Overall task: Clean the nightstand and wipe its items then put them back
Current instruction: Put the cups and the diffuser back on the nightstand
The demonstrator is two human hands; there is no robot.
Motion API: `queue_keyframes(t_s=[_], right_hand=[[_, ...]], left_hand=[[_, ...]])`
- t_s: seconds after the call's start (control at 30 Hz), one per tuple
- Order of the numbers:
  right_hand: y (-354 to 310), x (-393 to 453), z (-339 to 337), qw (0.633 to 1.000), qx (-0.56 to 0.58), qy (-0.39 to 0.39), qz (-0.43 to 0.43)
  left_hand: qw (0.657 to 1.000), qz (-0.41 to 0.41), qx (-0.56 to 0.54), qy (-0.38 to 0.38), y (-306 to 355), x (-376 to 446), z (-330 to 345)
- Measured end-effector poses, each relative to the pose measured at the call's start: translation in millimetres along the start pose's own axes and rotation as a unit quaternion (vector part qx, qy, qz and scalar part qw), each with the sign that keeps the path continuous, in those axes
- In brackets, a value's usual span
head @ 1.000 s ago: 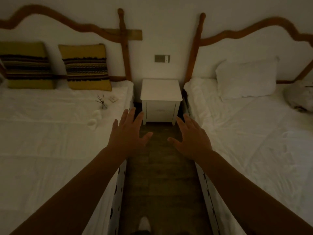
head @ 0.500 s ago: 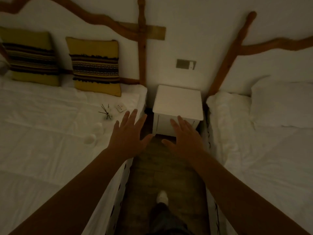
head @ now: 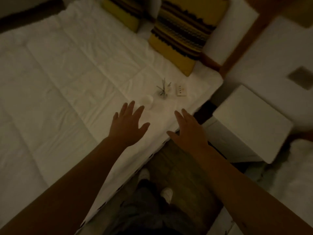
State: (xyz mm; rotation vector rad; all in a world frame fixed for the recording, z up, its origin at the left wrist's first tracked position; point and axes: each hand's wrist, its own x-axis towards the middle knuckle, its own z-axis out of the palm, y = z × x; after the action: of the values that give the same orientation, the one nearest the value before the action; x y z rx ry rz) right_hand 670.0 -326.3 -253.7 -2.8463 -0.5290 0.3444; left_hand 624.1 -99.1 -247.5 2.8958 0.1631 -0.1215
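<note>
The white nightstand [head: 250,117] stands at the right with a bare top. Its items lie on the left bed [head: 67,92]: a small reed diffuser [head: 161,91], a white remote [head: 180,89] and two small white round objects [head: 149,101] in front of them. My left hand [head: 128,125] hovers open over the bed just short of the round objects. My right hand [head: 188,129] is open over the bed's edge, between the items and the nightstand. Neither hand touches anything.
Two yellow striped cushions [head: 183,31] lean at the head of the left bed. A wall switch plate [head: 300,77] sits above the nightstand. Wooden floor [head: 179,168] runs between the beds, with my feet on it. The second bed's edge [head: 296,167] shows at the right.
The view has swung left and down toward the left bed. Both open hands have moved from in front of the nightstand to over the bed, close to the items.
</note>
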Motion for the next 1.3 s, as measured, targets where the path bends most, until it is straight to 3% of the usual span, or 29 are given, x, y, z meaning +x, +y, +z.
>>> queue_keyframes(t_s=[0.37,0.57,0.7,0.83,1.0,1.13,1.3], right_hand=[[-25,170,134,0.997,0.032,-0.051,-0.054],[-36,240,217,0.962,0.254,-0.093,0.034],[-42,259,256,0.945,0.3,-0.106,0.072],[-40,264,276,0.952,0.294,-0.086,-0.002],[-24,268,290,0.971,0.195,-0.077,-0.116],[-12,261,284,0.964,0.185,-0.033,-0.191],[15,243,248,0.951,0.167,0.033,-0.258]], left_hand=[[0.99,-0.112,-0.065,-0.053,-102,111,137],[0.982,-0.126,-0.109,-0.085,-137,164,209],[0.979,-0.113,-0.134,-0.106,-146,183,240],[0.975,-0.124,-0.175,-0.057,-150,192,260],[0.976,-0.124,-0.167,-0.063,-158,195,264],[0.982,-0.119,-0.139,-0.041,-150,185,251],[0.997,-0.045,-0.069,-0.013,-115,179,217]])
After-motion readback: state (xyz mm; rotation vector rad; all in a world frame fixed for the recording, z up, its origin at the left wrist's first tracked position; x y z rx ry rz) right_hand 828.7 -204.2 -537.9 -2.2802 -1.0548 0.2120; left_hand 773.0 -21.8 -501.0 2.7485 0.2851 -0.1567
